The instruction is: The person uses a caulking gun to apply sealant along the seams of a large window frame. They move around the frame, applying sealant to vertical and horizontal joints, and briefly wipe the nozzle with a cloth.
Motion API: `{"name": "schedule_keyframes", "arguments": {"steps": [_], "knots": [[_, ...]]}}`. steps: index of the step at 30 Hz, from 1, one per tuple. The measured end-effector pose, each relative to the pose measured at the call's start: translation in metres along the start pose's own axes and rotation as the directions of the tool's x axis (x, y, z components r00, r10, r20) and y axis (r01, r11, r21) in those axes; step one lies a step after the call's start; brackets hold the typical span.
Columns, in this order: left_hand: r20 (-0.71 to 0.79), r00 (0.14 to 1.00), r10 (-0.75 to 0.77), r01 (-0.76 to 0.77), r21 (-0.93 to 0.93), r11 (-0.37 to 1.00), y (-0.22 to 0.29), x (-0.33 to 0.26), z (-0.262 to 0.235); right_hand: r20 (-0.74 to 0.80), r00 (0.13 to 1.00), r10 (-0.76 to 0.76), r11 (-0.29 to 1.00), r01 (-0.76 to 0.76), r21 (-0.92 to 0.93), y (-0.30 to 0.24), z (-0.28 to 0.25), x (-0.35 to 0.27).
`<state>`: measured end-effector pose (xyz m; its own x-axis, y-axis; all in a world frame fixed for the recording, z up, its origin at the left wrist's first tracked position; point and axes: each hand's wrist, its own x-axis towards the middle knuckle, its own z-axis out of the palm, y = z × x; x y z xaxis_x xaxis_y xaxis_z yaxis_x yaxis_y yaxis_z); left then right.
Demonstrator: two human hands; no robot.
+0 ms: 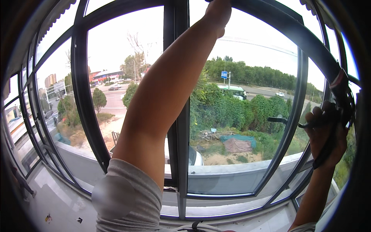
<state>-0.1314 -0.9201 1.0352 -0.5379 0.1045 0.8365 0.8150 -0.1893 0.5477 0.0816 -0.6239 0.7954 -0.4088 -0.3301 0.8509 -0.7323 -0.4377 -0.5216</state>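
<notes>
My left arm stretches up across the window, and my left hand [218,14] is at the top edge of the picture against the dark upper frame. Its fingers are cut off or hidden, so their hold does not show. At the far right my right hand [327,141] is raised with its fingers closed round a bundle of black flexible strip [343,101]. One loop hangs down past the palm. Beside that hand is the glazed window sash [296,154], which stands at an angle to the fixed frame. A black window handle [276,119] sits on it.
A thick dark mullion [181,135] stands in the middle, with more framed panes curving off to the left. Below runs a pale sill [58,193] with small scraps [79,220] on it. Outside are shrubs, a road with a bus [234,91], and a covered heap [239,144].
</notes>
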Motion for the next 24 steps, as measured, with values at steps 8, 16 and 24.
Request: {"name": "schedule_keyframes", "arguments": {"steps": [8, 16, 24], "knots": [[-0.026, 0.998, -0.049, 0.048, -0.017, 0.999, 0.011, 0.011, -0.007, -0.026, 1.0, -0.001, 0.997, 0.0, -0.072, -0.008, 0.005, 0.023], [-0.027, 0.997, -0.065, 0.063, -0.079, 0.995, 0.012, 0.02, -0.009, 0.02, 0.999, 0.041, 0.99, -0.038, -0.134, -0.02, -0.003, 0.042], [0.05, 0.992, -0.113, 0.118, -0.13, 0.984, 0.01, 0.027, -0.004, -0.089, 0.995, -0.035, 0.944, 0.004, -0.331, -0.036, -0.018, 0.047]]}}
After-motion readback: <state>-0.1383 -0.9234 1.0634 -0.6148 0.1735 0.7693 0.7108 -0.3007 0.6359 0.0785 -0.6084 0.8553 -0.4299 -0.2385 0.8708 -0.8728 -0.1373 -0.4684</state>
